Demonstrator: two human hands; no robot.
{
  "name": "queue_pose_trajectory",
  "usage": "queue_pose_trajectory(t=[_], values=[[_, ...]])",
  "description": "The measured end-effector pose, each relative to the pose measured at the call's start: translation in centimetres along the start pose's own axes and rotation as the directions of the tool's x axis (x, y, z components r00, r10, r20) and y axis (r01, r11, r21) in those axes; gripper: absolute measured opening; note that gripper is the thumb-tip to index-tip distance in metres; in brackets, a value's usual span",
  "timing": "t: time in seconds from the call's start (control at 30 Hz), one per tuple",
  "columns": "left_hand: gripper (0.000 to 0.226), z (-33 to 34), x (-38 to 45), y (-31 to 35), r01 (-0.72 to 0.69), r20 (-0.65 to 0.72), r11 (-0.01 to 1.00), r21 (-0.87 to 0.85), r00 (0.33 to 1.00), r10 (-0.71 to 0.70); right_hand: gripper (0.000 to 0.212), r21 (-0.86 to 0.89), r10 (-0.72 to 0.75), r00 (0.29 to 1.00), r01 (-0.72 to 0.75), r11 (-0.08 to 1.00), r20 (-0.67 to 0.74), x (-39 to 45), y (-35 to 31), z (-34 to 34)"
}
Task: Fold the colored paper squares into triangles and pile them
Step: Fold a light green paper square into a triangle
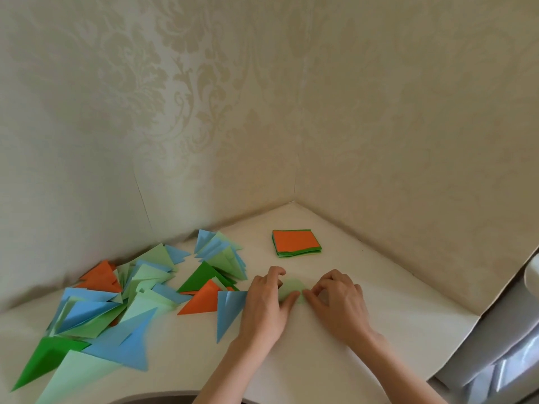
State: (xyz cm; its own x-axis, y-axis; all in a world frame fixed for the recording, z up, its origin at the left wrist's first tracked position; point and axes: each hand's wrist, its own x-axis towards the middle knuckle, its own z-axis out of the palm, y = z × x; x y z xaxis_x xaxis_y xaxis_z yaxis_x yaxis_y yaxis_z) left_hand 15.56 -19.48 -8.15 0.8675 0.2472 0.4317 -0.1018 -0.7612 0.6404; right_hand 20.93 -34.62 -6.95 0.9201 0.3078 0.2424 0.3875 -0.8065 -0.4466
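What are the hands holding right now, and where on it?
Both hands work one light green paper piece flat on the white table: left hand on its left side, right hand on its right. Exact grip hidden.

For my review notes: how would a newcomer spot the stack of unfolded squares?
Find the table's far corner where the two walls meet. Just before it lies the stack of unfolded squares, apart from the folded triangles: flat, neatly squared, orange on top.

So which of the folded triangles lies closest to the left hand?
The blue triangle, right beside the left hand, its upper corner almost at the knuckles. The orange triangle lies one further left, and the rest of the pile further still.
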Motion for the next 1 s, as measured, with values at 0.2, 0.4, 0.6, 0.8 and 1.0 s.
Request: queue_pose_trajectory(t=[0.2, 0.4, 0.6, 0.8, 1.0], values=[[0.048, 1.2, 1.0, 0.1, -0.001, 0.031, 0.999, -0.05, 1.0, 0.003, 0.021, -0.006, 0.07, 0.997, -0.07, 0.998, -0.025, -0.3, 0.8, -0.1], [0.046, 1.3, 1.5, -0.9, 0.073, 0.064, 0.987, -0.146, 0.996, -0.064, 0.022, 0.084, 0.061, 0.995, -0.054, 0.995, -0.081, -0.6, 1.2, 0.6], [0.043, 0.6, 2.0, -1.6, 0.104, 0.09, 0.966, -0.237, 0.992, -0.084, 0.016, 0.065, 0.075, 0.993, -0.069, 0.995, -0.096, -0.7, 1.1, 0.8], [0.036, -0.1, 2.0, -2.7, 0.096, 0.115, 0.944, -0.316, 0.991, -0.062, 0.014, 0.033, 0.098, 0.992, -0.095, 0.995, -0.081, -0.7, 0.8, 0.7], [0.033, 0.4, 1.9, -1.5, 0.026, 0.136, 0.986, -0.165, 0.991, -0.004, 0.019, -0.037, 0.11, 0.99, -0.114, 0.993, -0.088, -0.6, 0.5, 0.8]])
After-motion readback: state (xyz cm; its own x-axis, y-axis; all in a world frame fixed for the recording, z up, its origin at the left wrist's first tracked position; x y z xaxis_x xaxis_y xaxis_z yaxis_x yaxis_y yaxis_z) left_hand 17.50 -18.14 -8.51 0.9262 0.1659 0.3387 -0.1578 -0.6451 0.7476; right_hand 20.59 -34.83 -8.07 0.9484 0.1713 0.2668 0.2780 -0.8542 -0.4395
